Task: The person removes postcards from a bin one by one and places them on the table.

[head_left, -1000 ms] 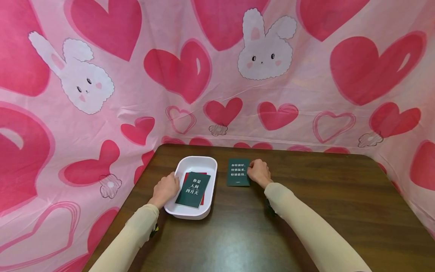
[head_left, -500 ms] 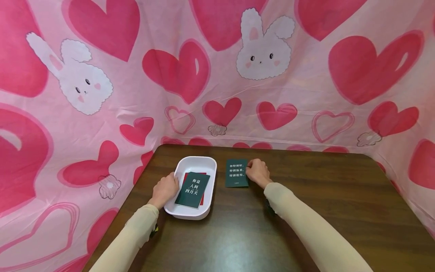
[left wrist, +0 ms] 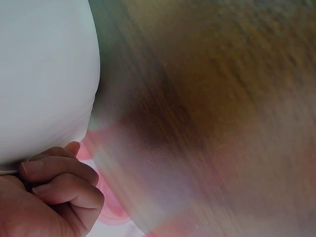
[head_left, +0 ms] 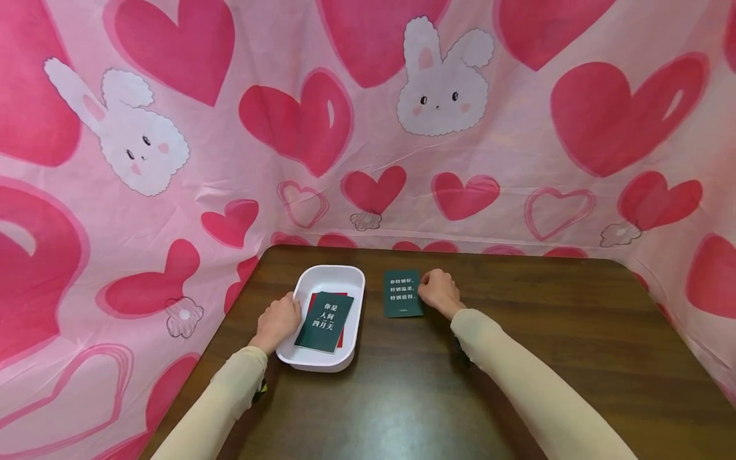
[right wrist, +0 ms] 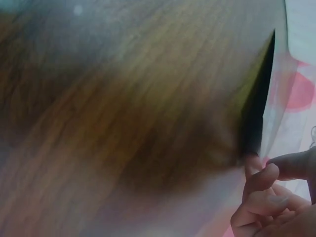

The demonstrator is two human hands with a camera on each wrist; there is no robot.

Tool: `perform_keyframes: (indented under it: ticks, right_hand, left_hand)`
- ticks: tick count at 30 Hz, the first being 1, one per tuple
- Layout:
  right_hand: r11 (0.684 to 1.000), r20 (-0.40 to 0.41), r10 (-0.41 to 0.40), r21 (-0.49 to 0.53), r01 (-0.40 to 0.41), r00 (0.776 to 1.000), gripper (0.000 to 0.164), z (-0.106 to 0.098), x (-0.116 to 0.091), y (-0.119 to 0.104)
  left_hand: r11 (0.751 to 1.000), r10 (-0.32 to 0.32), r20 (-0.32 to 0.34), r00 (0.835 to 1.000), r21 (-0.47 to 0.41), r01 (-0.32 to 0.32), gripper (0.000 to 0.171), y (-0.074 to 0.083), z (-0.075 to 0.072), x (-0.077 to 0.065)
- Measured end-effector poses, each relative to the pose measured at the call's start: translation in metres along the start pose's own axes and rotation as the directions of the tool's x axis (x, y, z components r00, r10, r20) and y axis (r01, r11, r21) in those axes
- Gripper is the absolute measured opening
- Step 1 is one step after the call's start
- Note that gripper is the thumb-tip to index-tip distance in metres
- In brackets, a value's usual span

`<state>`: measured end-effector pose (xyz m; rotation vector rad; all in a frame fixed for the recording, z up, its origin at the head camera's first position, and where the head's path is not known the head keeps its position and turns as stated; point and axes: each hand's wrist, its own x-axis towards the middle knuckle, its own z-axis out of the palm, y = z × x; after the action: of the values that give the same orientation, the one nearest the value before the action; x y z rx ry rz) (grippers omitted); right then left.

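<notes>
In the head view my left hand (head_left: pixel 278 321) grips the left rim of a white plastic tray (head_left: pixel 322 273). The left wrist view shows its fingers (left wrist: pixel 69 190) curled at the edge of the tray (left wrist: pixel 44 74). Inside the tray lies a dark green card (head_left: pixel 324 322) with white Chinese characters, overlapping a red card (head_left: pixel 343 337) beneath it. Right of the tray, my right hand (head_left: pixel 440 292) pinches the right edge of another dark green card (head_left: pixel 403 306), also with white characters. Seen nearly edge-on in the right wrist view, this card (right wrist: pixel 259 103) meets my fingertips (right wrist: pixel 253 165) at its near end.
A dark brown wooden table (head_left: pixel 529 319) with rounded corners bears everything. Pink cloth (head_left: pixel 477 153) printed with hearts and rabbits hangs behind it and along both sides. The tray stands near the table's left edge.
Almost nothing differs. My right hand and the card it pinches have shifted very slightly to the right relative to the tray; my left hand stays on the tray's rim.
</notes>
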<state>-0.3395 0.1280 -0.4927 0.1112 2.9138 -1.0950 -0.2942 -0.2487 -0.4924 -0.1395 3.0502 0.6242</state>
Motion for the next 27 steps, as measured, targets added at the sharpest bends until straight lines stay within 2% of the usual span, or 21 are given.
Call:
perform_keyframes:
  ticks: [8,13,16,19,22,25,27]
  right_hand:
    - [0.999,0.029,-0.043,0.023,0.043,0.999,0.021,-0.004,-0.013,-0.013]
    - [0.997,0.029,-0.071,0.023,0.07,0.997,0.021,-0.007,-0.014,-0.015]
    - [0.993,0.06,-0.116,0.001,0.116,0.991,0.026,-0.006,-0.018,-0.013]
    - [0.976,0.113,-0.205,-0.057,0.212,0.972,0.03,-0.003,-0.026,-0.011]
    - [0.935,0.178,-0.298,-0.141,0.324,0.938,0.031,0.001,-0.036,-0.011]
    - [0.888,0.229,-0.353,-0.223,0.402,0.907,0.033,0.004,-0.047,-0.011]
    - [0.868,0.248,-0.368,-0.254,0.427,0.896,0.035,0.004,-0.054,-0.012]
  left_hand:
    - [1.0,-0.011,0.02,1.0,-0.008,0.012,0.036,-0.006,-0.003,-0.003]
    - [1.0,-0.001,0.023,1.0,0.012,0.001,0.038,-0.001,-0.009,-0.002]
    - [1.0,0.009,0.035,0.999,0.028,-0.01,0.038,0.002,-0.008,-0.002]
    - [0.999,0.017,0.048,0.999,0.04,-0.019,0.037,0.003,-0.007,-0.002]
    - [0.999,0.013,0.057,0.998,0.034,-0.015,0.037,0.002,-0.007,-0.001]
    - [1.0,0.0,0.05,0.999,0.0,0.0,0.04,0.001,-0.009,0.0]
    - [1.0,-0.003,0.046,0.999,-0.03,0.004,0.044,0.001,-0.011,0.0]
